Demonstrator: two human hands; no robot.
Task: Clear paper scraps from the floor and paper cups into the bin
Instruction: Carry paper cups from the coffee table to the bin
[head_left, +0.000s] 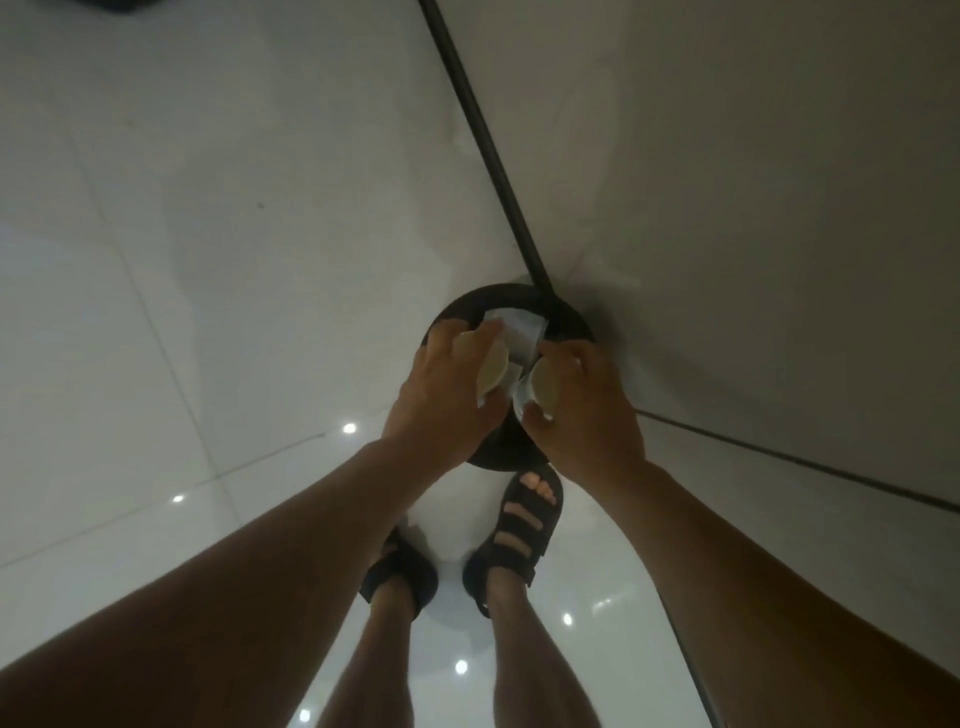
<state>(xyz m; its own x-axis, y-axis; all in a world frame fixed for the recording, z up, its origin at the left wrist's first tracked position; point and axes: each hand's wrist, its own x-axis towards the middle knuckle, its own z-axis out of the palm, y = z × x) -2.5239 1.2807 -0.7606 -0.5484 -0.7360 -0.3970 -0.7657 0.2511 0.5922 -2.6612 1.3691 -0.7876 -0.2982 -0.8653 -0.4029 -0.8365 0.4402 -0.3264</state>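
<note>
From the head camera, looking straight down, a round black bin (569, 318) stands on the glossy white tile floor (208, 260), close against the wall (753, 208). A dark strip (483, 135) along the wall's foot runs away toward 12 o'clock. Both hands are over the bin's mouth. The left hand (441, 395), on the 9 o'clock side, has its fingers curled round a paper cup (493, 371), which is tipped so that its pale cream inside shows. The right hand (587, 410), on the 3 o'clock side, grips a second paper cup (543, 396) in the same way, with its mouth turned toward the first. The two cups are just beside each other. Fingers cover most of the cup walls, and any lettering there is too blurred to read. Crumpled white paper scraps (517, 332) sit at 12 o'clock between the fingertips, over the bin's opening; whether they are held or already lie inside cannot be told. At 6 o'clock from the bin stand two feet in black strapped sandals (519, 535).
</note>
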